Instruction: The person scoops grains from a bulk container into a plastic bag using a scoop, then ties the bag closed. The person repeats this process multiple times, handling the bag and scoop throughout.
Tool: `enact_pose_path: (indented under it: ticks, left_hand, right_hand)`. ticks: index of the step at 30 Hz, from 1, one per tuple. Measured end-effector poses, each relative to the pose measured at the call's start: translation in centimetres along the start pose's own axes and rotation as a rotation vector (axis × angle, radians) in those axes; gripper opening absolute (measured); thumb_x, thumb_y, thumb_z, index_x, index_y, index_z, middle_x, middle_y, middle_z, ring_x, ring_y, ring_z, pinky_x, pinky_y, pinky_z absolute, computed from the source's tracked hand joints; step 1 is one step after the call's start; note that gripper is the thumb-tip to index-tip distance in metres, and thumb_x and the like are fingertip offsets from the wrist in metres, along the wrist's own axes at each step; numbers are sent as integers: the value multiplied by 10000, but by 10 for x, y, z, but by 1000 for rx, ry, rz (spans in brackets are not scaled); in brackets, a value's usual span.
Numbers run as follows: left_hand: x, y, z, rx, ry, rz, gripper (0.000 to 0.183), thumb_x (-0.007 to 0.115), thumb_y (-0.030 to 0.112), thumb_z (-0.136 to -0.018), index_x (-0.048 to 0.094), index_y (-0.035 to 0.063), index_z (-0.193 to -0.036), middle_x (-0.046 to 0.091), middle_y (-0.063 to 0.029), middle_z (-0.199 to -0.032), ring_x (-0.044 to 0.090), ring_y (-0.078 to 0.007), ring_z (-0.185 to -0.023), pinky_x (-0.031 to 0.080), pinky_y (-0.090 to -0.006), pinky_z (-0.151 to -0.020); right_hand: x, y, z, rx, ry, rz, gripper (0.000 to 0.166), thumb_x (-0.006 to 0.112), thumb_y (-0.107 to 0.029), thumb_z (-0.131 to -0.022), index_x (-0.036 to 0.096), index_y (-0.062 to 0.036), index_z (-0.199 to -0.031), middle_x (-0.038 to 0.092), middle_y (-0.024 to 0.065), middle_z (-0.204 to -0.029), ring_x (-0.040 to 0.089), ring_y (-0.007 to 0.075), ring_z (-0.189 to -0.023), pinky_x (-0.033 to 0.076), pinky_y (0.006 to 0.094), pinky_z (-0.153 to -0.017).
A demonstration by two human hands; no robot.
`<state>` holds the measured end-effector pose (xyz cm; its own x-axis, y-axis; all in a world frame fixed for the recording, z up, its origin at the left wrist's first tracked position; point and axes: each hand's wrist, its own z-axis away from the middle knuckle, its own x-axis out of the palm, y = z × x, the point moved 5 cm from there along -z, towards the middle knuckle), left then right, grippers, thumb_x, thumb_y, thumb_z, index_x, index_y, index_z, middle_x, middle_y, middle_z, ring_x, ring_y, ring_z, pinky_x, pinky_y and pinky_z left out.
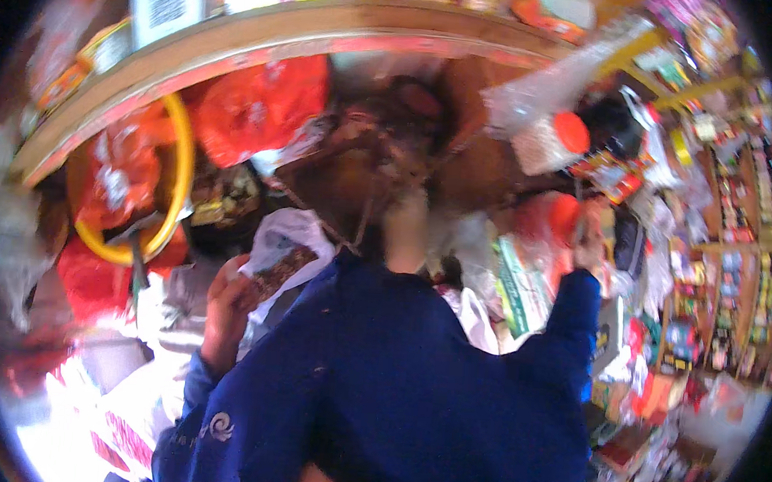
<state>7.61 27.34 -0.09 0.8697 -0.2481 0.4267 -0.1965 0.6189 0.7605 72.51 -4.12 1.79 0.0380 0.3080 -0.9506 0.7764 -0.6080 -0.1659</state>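
Note:
My left hand (228, 301) grips the rim of a thin white plastic bag (294, 219). Inside the bag are brown, loose bits (285, 271), too blurred to identify. My right hand (588, 237) is stretched out to the right, beside the red lid (564, 217) of a clear container. Blur hides whether its fingers hold anything. Just above that hand, a clear jar (539, 147) with an orange-red lid stands close to some colourful packets (612, 175).
A wooden shelf edge (373, 18) curves across the top, with packaged goods above it. At left hang red plastic bags (261, 111) and a yellow ring (183, 182). Shelves crowded with goods (723, 261) line the right. A clear plastic bag (541, 85) juts out at upper right.

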Motion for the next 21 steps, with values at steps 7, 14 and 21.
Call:
enact_pose_path:
  ticks: [7, 14, 21]
  left_hand:
    - [-9, 16, 24, 74, 102, 63, 433, 520, 119, -874, 440, -18, -1276, 437, 37, -715, 372, -49, -550, 295, -195, -490]
    - [-5, 36, 45, 189, -18, 251, 462, 530, 67, -873, 415, 15, -1317, 407, 24, -745, 333, -46, -559, 269, -200, -507]
    - [-9, 53, 66, 254, 104, 185, 583, 639, 197, -829, 403, -8, -1322, 381, 31, -673, 354, -63, -556, 298, -212, -504]
  right_hand:
    - [25, 20, -3, 151, -28, -393, 559, 686, -206, -823, 497, -12, -1311, 480, 167, -1353, 499, 238, -1209, 411, 362, -967]
    - [20, -38, -44, 39, 171, 226, 447, 617, -309, -827, 606, -31, -1176, 603, 224, -1150, 539, 371, -1092, 450, 432, -913]
    - [60, -58, -78, -76, 136, 273, 386, 613, -256, -775, 655, -63, -1107, 628, 185, -1105, 572, 361, -1014, 456, 458, -888]
